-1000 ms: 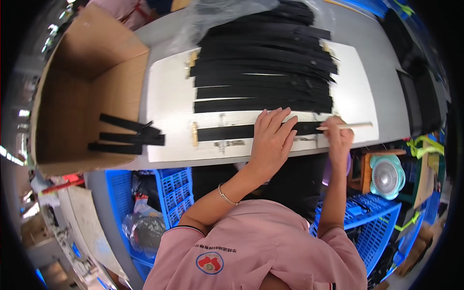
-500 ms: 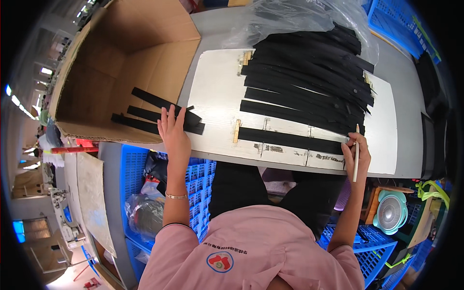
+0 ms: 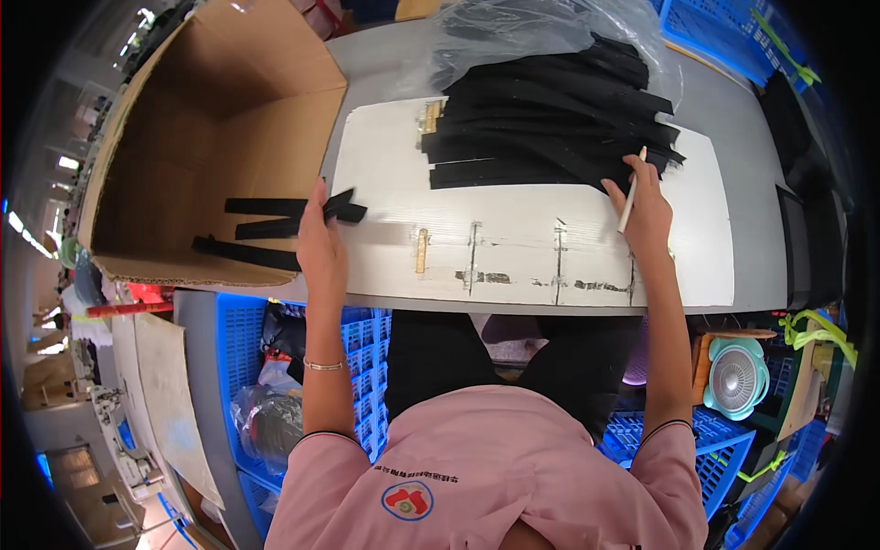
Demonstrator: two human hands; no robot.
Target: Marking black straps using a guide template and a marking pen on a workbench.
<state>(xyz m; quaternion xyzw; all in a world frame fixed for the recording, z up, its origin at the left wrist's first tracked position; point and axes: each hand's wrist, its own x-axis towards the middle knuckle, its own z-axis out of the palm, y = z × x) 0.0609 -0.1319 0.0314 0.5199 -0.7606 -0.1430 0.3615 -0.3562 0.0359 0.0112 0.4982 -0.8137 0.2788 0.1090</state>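
I have the right grip (image 3: 647, 211) pinched narrow on a pale pencil (image 3: 628, 214), its fingertips at the near right edge of the pile (image 3: 541, 119); whether they press on it, I can't tell. My left grip (image 3: 321, 243) stands edge-on among the loose strips (image 3: 264, 228), fingers close together; I can't tell whether it is closed on any.

I judge the work in hand to be between two strips, one grip by the loose ones, the other by the pile. The next move, as I read it, calls for parting a single strip from its overlapping neighbours, with the pencil kept clear.

I count one pencil and three strips left of the left grip, lying over the box edge, with black ends showing on its right too. The pile is too overlapped to count.

Between the grips lies one white board (image 3: 518, 213), its near part bare, with two wooden slats at its left side and three dark cross lines. Left of the left grip is one box (image 3: 266, 133). Beyond the right grip, plastic (image 3: 550, 23) lies behind the pile on the tabletop (image 3: 747, 202); below and right stands one fan (image 3: 736, 378).
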